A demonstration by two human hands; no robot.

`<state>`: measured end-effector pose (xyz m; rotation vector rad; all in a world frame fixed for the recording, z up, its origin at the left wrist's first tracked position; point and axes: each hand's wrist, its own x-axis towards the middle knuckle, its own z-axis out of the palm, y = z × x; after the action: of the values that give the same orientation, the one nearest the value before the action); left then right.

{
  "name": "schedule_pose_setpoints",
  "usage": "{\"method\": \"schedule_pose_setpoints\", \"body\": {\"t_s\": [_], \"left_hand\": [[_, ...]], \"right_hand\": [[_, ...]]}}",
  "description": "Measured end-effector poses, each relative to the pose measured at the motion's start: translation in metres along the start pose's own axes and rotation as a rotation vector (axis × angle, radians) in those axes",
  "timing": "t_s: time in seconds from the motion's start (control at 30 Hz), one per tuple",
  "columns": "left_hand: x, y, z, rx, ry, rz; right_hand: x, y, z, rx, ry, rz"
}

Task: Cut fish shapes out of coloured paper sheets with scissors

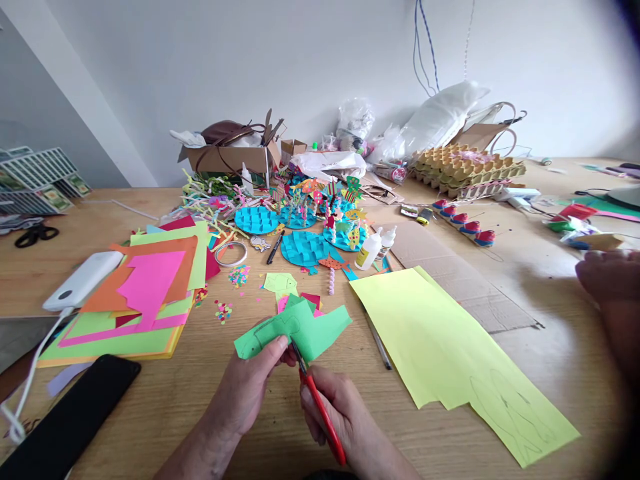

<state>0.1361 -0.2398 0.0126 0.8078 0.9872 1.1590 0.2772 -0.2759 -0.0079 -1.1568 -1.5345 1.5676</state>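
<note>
My left hand (pixel 257 383) pinches a green sheet of paper (pixel 320 337) with its thumb on top; a fish outline is pencilled on the sheet. A pair of red-handled scissors (pixel 320 407) is gripped in my right hand (pixel 343 410), its blades at the lower edge of the green paper near my left thumb. Just beyond the sheet lies a pale green cut-out fish (pixel 280 282), with small pink and dark red paper scraps close by. To the right rests a large yellow-green sheet (pixel 420 327) with pencil outlines, partly over a pen (pixel 379 340).
Coloured paper (pixel 155 283), a power bank (pixel 83 280) and a black phone (pixel 75 420) lie at left. Blue paper discs (pixel 305 249), glue bottles (pixel 369 250) and a tape roll (pixel 231 253) stand farther back. Egg trays (pixel 465 167) are stacked behind. Another person's hand (pixel 607 277) shows at right.
</note>
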Motion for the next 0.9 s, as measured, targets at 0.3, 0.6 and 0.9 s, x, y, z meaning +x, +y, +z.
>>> {"method": "schedule_pose_setpoints", "body": {"t_s": [0.3,0.6,0.9], "left_hand": [[-0.0003,-0.0007,-0.0001,-0.005,-0.018,0.009],[-0.0008,-0.0012,-0.0014,-0.008,0.003,0.006],[-0.0027,-0.0011,-0.001,-0.015,-0.006,0.0]], "right_hand": [[0.0013,-0.0025,0.001,0.002,0.009,0.02],[0.0001,0.0025,-0.0007,-0.041,-0.004,-0.016],[0.0001,0.003,0.0019,-0.039,0.024,-0.007]]}}
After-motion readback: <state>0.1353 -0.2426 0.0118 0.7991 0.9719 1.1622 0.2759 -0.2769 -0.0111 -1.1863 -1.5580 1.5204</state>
